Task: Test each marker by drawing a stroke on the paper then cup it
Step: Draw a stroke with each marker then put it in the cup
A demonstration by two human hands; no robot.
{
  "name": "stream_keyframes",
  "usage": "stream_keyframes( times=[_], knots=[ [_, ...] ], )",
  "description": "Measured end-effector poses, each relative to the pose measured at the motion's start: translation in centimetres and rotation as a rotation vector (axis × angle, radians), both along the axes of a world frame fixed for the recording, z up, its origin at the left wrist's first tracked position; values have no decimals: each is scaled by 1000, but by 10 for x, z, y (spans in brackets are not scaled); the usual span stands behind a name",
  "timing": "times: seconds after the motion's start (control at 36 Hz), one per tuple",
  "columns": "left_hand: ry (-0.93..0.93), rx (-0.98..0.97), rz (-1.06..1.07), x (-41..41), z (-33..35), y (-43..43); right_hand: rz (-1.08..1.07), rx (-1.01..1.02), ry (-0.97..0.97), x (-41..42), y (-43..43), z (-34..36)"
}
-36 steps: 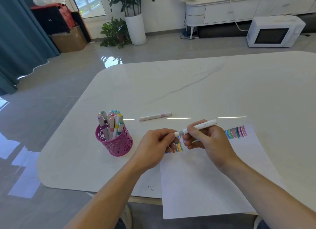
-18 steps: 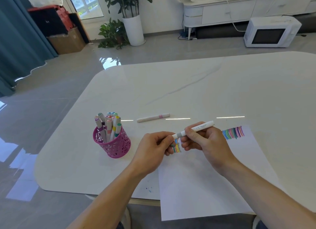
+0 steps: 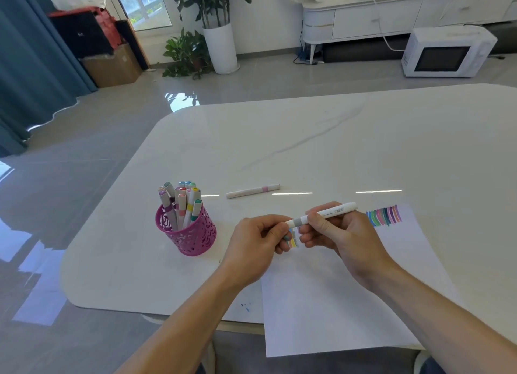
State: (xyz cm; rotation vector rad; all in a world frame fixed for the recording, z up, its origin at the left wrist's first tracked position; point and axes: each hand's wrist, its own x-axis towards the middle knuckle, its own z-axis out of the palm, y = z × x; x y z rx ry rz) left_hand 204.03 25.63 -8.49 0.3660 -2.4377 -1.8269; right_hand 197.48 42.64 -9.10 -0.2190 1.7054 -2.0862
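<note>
My right hand [image 3: 340, 232] grips a white marker with a grey band [image 3: 326, 213] above the top left of the paper [image 3: 335, 298]. My left hand [image 3: 256, 245] has its fingers curled at the marker's left end, where the cap sits; the grip there is partly hidden. Rows of coloured strokes [image 3: 384, 215] mark the paper's top right, and more strokes [image 3: 292, 241] show between my hands. A pink mesh cup [image 3: 186, 231] holding several markers stands to the left. A white marker with a pink band [image 3: 253, 191] lies on the table behind my hands.
The white table [image 3: 335, 138] has a rounded left corner and a near edge close to my arms. Small blue ink spots [image 3: 245, 307] sit near that edge. On the floor beyond are a microwave [image 3: 444, 53], potted plants [image 3: 207, 32] and a cardboard box [image 3: 112, 66].
Both hands have stayed together at the marker's left end and drifted slightly. The marker keeps nearly the same tilt. The cup and the pink-banded marker have not moved.
</note>
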Motion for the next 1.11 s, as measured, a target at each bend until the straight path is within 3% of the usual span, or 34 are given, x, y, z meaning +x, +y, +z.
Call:
stream_keyframes(
  times=[0.14, 0.31, 0.42, 0.56, 0.64, 0.83, 0.97, 1.11],
  knots=[
    [-5, 13, -54, -3, 14, -7, 76, -66, -181, 3, -3, 6],
    [70, 130, 55, 2, 25, -16, 95, -131, -304, 1, -6, 15],
    [167, 237, 155, 6, 37, -23, 40, -68, -318, -1, -6, 14],
    [307, 223, 291, 12, 50, -33, -25, 60, -296, -4, -3, 10],
    [388, 107, 368, 19, 57, -38, -32, 122, -279, -6, -2, 10],
    [586, -450, 525, 37, 62, -52, -50, 214, -220, -7, -1, 6],
    [592, -574, 607, 39, 62, -66, -55, 312, -138, -9, 0, 3],
    [413, -596, 596, 40, 52, -77, -44, 350, -97, -9, 0, 1]
  ],
)
